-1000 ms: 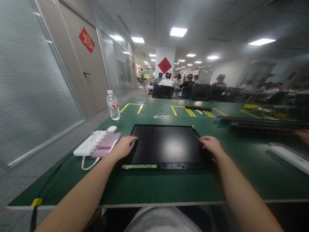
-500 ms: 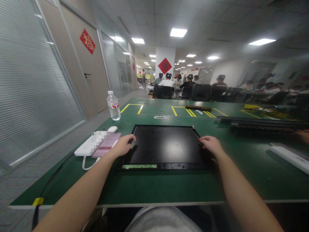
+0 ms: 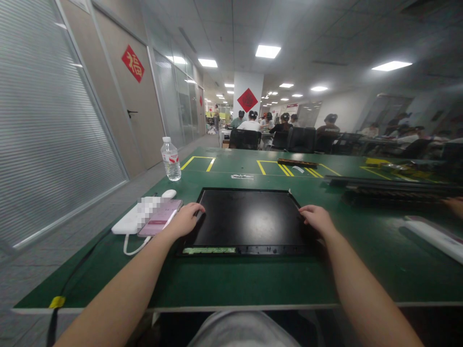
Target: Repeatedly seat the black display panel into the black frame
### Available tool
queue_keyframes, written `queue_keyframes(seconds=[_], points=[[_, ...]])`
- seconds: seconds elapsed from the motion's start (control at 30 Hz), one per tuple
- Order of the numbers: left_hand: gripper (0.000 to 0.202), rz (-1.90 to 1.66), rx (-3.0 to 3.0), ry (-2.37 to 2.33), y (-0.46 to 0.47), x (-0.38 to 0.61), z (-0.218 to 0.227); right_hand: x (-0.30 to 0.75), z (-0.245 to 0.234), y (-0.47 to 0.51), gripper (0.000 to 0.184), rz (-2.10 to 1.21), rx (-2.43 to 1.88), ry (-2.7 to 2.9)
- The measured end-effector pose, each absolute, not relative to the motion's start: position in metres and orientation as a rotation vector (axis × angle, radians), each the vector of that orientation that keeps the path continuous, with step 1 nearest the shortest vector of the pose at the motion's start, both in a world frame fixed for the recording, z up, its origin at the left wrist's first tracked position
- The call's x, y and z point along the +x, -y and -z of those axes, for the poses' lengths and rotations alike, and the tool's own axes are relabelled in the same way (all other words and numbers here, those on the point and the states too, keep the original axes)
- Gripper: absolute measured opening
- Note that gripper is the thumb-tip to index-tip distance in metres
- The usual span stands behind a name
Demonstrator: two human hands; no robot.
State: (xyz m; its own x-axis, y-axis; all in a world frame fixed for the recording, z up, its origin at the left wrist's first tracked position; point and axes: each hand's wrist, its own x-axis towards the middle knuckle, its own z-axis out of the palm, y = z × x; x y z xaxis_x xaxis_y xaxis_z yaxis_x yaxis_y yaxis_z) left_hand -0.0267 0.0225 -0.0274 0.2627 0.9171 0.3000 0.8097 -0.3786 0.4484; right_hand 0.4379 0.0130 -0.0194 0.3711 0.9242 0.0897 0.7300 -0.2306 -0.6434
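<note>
Before me lies a flat black display panel (image 3: pixel 249 219) with a glossy screen and a dark frame. A green circuit strip (image 3: pixel 209 250) shows along the left part of its near edge. My left hand (image 3: pixel 186 218) grips the panel's left edge, fingertips curled over the frame. On the opposite side my right hand (image 3: pixel 317 219) pinches the right edge between thumb and fingers. The panel's underside is hidden.
To the left are a water bottle (image 3: pixel 170 159), a phone (image 3: pixel 159 219), a white power bank (image 3: pixel 125 222) with a cable, and a mouse-like white object (image 3: pixel 169 193). Dark strips (image 3: pixel 390 188) and a white bar (image 3: pixel 434 236) lie rightward, near another person's hand (image 3: pixel 454 205).
Both hands keep their hold on the panel's sides. The view has shifted very slightly; nothing else has visibly moved.
</note>
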Motion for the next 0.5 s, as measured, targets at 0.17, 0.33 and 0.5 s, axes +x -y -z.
queue_keyframes(seconds=[0.17,0.33,0.5], points=[[0.052,-0.783,2.246,-1.719,-0.023,-0.025,0.030,0.438,0.020,-0.014,0.024,-0.426,-2.026,1.412],[0.055,-0.669,2.208,-1.802,-0.025,-0.027,0.031,0.447,0.023,-0.017,0.025,-0.416,-2.025,1.371],[0.054,-0.657,2.182,-1.808,-0.025,-0.027,0.028,0.453,0.028,-0.021,0.022,-0.313,-2.093,1.392]])
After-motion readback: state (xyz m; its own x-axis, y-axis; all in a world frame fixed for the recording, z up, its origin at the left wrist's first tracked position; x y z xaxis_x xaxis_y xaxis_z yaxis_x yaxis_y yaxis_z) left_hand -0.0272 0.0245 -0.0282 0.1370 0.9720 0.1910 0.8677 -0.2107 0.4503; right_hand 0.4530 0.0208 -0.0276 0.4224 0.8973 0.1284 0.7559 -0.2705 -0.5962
